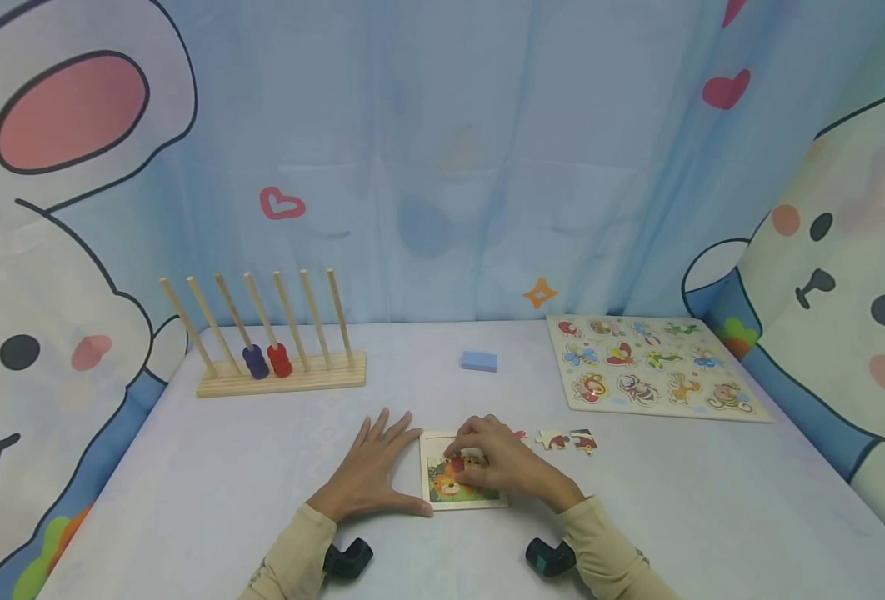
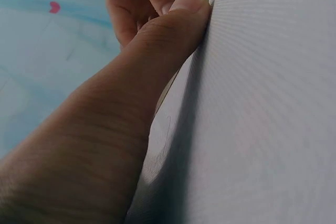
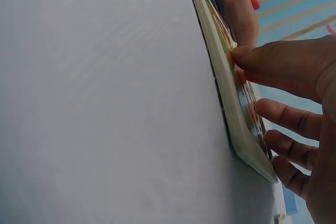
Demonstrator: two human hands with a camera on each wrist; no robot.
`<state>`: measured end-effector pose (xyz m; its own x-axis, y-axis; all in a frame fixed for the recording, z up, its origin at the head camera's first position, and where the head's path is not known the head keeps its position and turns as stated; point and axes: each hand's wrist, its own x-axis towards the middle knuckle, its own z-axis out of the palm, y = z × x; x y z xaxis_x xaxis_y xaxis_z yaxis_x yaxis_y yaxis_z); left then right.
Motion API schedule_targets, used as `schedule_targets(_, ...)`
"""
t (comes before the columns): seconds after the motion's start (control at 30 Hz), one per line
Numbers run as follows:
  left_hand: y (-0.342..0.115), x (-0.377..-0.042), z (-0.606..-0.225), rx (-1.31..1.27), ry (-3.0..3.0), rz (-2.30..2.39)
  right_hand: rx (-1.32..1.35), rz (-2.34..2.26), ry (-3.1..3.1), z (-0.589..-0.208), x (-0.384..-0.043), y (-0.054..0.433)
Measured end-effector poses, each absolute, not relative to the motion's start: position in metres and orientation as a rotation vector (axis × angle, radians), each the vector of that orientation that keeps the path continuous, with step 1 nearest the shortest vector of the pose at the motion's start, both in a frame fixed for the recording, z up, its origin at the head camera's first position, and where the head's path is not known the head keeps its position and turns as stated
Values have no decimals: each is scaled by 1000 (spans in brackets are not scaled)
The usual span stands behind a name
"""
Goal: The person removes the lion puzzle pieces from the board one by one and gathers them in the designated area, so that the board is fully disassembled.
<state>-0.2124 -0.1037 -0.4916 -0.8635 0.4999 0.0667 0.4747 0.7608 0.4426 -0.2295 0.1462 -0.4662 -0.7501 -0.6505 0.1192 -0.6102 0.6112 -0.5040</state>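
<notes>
A small wooden jigsaw tray (image 1: 425,475) with a pale frame and a cartoon animal picture lies flat in front of me. My left hand (image 1: 377,468) is spread on the table at the tray's left side, its thumb tip by the lower left corner and its index fingertip by the upper left. Over the picture is my right hand (image 1: 501,457), thumb and index finger pinching a jigsaw piece with red on it (image 3: 241,77) at the tray's surface. The other right fingers touch the picture (image 3: 255,124) nearby. Part of the picture is hidden under that hand.
Loose jigsaw pieces (image 1: 553,439) lie right of the tray. A blue block (image 1: 479,361) sits farther back. At the back left stands a wooden peg rack (image 1: 281,382) with blue and red beads; at the back right lies an animal puzzle board (image 1: 660,367).
</notes>
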Motion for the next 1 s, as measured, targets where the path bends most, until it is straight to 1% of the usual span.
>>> schedule_targets(0.87,-104,-213,-494,811,2894,704,-1133,-878,2721,-468,-229,148)
schedule_targets(1.0,-104,-213,-493,804,2895,697,-1099,-896,2714,-467,-229,148)
